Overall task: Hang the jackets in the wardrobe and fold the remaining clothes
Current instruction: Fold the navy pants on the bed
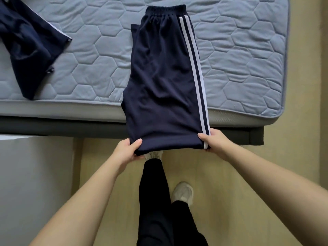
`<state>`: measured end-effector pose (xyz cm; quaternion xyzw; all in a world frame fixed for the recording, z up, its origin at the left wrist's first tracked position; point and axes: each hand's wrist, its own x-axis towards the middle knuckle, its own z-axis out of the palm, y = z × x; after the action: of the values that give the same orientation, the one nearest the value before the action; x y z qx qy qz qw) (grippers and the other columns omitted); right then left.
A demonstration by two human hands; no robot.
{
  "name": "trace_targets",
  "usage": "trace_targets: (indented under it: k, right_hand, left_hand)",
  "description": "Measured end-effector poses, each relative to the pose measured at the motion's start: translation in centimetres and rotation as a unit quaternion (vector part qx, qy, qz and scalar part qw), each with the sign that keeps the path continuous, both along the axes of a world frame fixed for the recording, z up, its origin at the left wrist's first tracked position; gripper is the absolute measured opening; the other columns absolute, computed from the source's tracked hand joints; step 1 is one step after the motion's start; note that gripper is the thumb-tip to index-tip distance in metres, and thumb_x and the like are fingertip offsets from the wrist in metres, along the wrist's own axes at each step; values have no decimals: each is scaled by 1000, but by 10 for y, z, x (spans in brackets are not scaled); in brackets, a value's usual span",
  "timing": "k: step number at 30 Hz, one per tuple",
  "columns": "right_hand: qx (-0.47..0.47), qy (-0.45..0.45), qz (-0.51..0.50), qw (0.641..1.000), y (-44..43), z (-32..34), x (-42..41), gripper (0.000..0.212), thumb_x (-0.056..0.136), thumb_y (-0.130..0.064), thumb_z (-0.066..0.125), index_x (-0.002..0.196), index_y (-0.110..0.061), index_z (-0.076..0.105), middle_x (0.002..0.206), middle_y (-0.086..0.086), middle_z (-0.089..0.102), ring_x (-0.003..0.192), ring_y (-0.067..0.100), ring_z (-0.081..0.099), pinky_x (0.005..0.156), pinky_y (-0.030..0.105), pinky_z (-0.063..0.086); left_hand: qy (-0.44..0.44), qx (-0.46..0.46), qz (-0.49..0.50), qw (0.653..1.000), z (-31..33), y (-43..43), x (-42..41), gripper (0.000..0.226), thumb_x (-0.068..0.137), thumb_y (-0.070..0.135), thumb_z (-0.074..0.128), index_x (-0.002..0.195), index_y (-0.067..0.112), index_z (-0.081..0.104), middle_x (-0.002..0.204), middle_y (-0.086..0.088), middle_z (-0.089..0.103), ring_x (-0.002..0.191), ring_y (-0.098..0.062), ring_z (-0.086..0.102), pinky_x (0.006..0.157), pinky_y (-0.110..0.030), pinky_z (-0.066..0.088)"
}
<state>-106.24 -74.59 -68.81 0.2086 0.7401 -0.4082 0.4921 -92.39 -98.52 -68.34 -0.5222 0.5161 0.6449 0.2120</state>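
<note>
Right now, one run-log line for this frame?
phase: fold | track pants: waistband on mattress, near end held past edge | left hand: grips left corner | right hand: grips right corner

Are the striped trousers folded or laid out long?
Folded lengthwise: trousers lie leg on leg, stretched over the mattress edge; left hand and right hand hold the lower end.

bed: quilted blue-grey mattress (pixel 230 50) on dark bed base (pixel 53 126) | mid-mattress: navy trousers (pixel 163 77), waistband on the mattress, lower end past the mattress's near edge | mattress's left end: rumpled navy garment (pixel 26 41)
</note>
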Motion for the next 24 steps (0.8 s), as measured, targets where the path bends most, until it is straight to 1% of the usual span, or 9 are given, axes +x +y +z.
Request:
trace_targets:
  k: [6, 9, 11, 13, 14, 16, 19, 22, 24]
  right_hand:
    - [-32, -68, 26, 997, 18, 88, 23, 18, 94, -8, 54, 109, -17, 57, 101, 5, 61, 73, 13, 56, 60, 27, 48]
    - [-92, -95, 67, 989, 28, 131, 30, 41, 91, -6, 56, 122, -32, 48, 112, 0, 62, 80, 19, 61, 64, 34, 54]
    - [-123, -79, 55, 988, 23, 155, 21, 58, 89, -3, 56, 124, -48, 41, 115, -8, 62, 80, 22, 62, 65, 36, 56]
    - [-120, -41, 39, 991, 7, 171, -3, 54, 89, -3, 54, 122, -45, 47, 111, -6, 64, 76, 22, 63, 67, 37, 54]
    - [-116, -24, 37, 992, -5, 177, -20, 42, 90, -5, 52, 117, -37, 57, 105, 0, 66, 73, 22, 64, 69, 38, 52]
    - [-88, -16, 30, 996, -32, 177, -59, 22, 90, -15, 47, 98, -20, 67, 86, 11, 71, 62, 23, 65, 66, 34, 47]
    - [-68, -20, 4, 997, -74, 152, -120, 46, 99, -45, 26, 99, -15, 61, 69, 10, 73, 60, 20, 68, 64, 28, 41]
    - [-92, -13, -42, 995, -110, 109, -173, 56, 95, -63, 11, 122, -27, 44, 78, 8, 74, 69, 19, 70, 70, 30, 42]
    - [-107, 31, -73, 991, -130, 78, -197, 42, 98, -59, 17, 128, -34, 33, 87, 5, 72, 77, 20, 68, 72, 31, 42]
  left_hand:
    - [-29, 22, -74, 997, 89, -2, 24, 5, 94, 9, 56, 98, 9, 58, 101, -12, 63, 62, -14, 66, 46, -18, 49]
    - [-41, -10, -59, 997, 132, -4, 30, 28, 91, 5, 60, 116, 5, 49, 108, -12, 61, 71, -17, 63, 44, -19, 49]
    - [-18, -44, -32, 998, 157, -12, 25, 51, 88, 5, 64, 131, 14, 38, 106, -13, 64, 77, -22, 64, 45, -23, 51]
    - [25, -69, -24, 997, 175, -22, 7, 55, 89, 4, 62, 130, 30, 36, 96, -11, 68, 74, -24, 65, 46, -25, 52]
    - [41, -87, -20, 995, 182, -28, -9, 45, 90, 4, 60, 125, 28, 43, 93, -9, 67, 71, -24, 65, 45, -24, 51]
    - [47, -109, 5, 993, 182, -42, -48, 17, 94, 6, 51, 105, 15, 61, 87, -9, 64, 59, -22, 64, 43, -22, 50]
    - [37, -73, 69, 994, 155, -70, -118, 25, 97, 15, 40, 85, 12, 61, 61, -9, 67, 41, -14, 60, 41, -17, 48]
    - [60, -63, 90, 992, 114, -98, -184, 30, 101, 25, 31, 88, 13, 55, 55, -2, 68, 41, -10, 59, 43, -17, 48]
    - [110, -76, 68, 989, 81, -110, -217, 21, 102, 24, 33, 104, 15, 52, 76, -2, 70, 56, -10, 63, 54, -22, 49]
